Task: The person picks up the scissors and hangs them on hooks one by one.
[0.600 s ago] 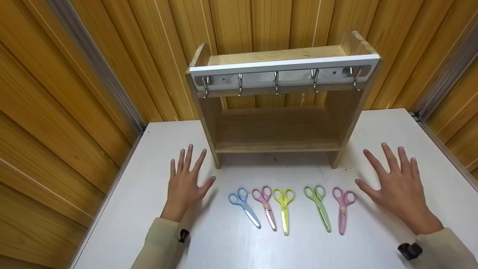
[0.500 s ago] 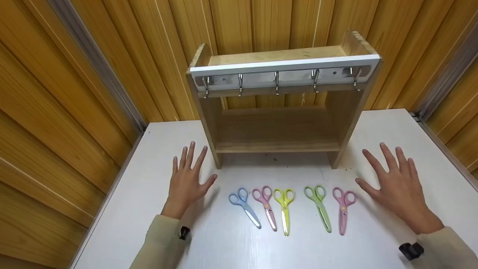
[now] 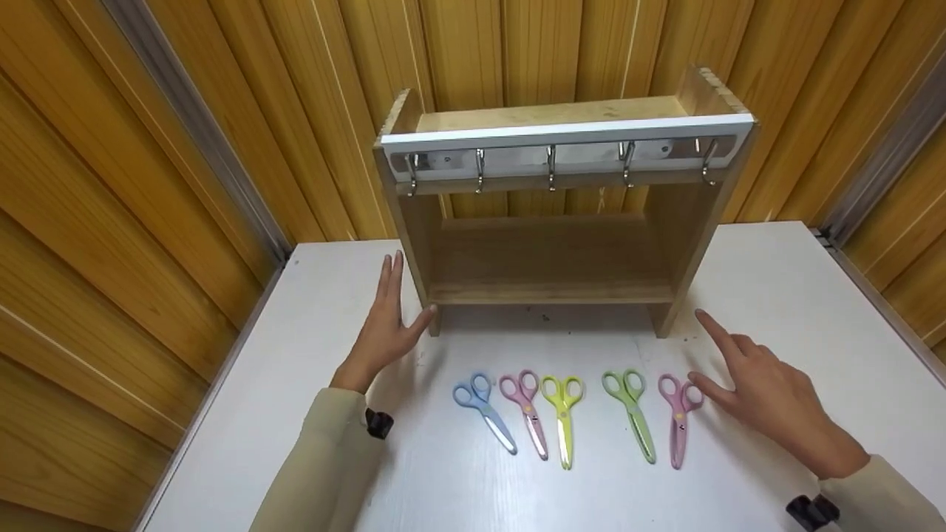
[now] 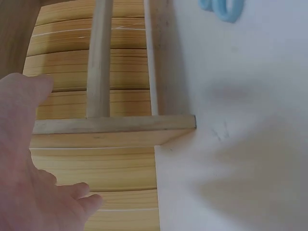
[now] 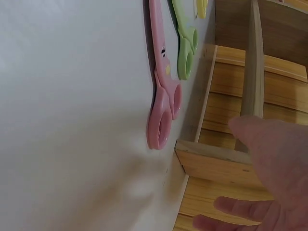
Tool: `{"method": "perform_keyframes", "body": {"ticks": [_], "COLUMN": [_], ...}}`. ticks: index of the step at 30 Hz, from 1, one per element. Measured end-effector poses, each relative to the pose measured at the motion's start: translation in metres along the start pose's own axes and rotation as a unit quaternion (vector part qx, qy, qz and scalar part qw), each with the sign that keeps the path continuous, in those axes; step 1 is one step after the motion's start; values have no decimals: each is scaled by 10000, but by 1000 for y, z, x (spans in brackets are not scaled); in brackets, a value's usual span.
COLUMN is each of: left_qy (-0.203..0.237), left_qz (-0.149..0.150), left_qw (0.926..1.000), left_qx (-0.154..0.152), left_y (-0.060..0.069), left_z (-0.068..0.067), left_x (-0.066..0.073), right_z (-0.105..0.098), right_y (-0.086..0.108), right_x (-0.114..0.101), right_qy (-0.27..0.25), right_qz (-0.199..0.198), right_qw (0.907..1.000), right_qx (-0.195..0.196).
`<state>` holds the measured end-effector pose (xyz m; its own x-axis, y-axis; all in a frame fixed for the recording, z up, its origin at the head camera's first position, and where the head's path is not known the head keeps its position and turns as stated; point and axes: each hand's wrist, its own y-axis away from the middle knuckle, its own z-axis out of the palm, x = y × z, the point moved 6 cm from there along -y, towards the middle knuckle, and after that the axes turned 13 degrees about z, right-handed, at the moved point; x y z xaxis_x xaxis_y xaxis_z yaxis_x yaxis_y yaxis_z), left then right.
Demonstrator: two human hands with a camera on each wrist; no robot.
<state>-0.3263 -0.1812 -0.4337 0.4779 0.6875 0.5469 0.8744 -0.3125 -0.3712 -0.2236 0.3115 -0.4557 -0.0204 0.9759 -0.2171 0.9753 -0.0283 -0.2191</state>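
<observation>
Beside the left leg of the wooden rack (image 3: 550, 258) is my left hand (image 3: 380, 336), fingers straight and thumb apart, holding nothing. My right hand (image 3: 776, 391) hovers near the handles of the right pink scissors (image 3: 678, 417), its index finger extended, the other fingers partly bent, nothing held. From left to right lie blue scissors (image 3: 484, 414), other pink scissors (image 3: 528, 414), yellow scissors (image 3: 564, 421) and green scissors (image 3: 630, 414), all with handles toward the rack. The right wrist view shows the right pink scissors (image 5: 161, 96) flat, untouched by the hand (image 5: 284, 173).
A white rail (image 3: 576, 130) with several metal hooks (image 3: 551, 168) runs across the rack's upper front; the hooks carry nothing. Wood-panelled walls (image 3: 465, 52) stand behind and beside the white table (image 3: 281, 355).
My left hand has moved forward and slightly right, toward the rack's left side. My right hand has dropped slightly toward the right pink scissors, and its outer fingers have bent. The scissors lie as before.
</observation>
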Motion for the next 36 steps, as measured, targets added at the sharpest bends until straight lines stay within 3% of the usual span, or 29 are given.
{"method": "perform_keyframes", "body": {"ticks": [5,8,12,18,23,28,36], "left_qy": [328,600,1212,1745,1895,1755,1580], "left_qz": [207,300,209,139,240,376,536], "left_qw": [9985,9960,9897,9808,9751,9739,9745], "left_qx": [382,589,731,862,1128,1387,1497], "left_y": [-14,-21,-29,-37,-39,-39,-40], "left_z": [-1,-1,1,5,4,2,1], "left_x": [4,6,7,8,9,9,10], "right_z": [8,11,17,30,38,41,40], "right_y": [11,19,30,40,45,49,52], "right_x": [-12,-18,-26,-32,-33,-32,-21], "right_qy": [-42,-24,-120,-357,-459,-518,-469], "right_qz": [-61,-193,-189,290,407,536,714], "right_qw": [9997,9998,9995,9986,9968,9954,9930], "right_qx": [-239,-23,230,-274,-513,-605,-818]}}
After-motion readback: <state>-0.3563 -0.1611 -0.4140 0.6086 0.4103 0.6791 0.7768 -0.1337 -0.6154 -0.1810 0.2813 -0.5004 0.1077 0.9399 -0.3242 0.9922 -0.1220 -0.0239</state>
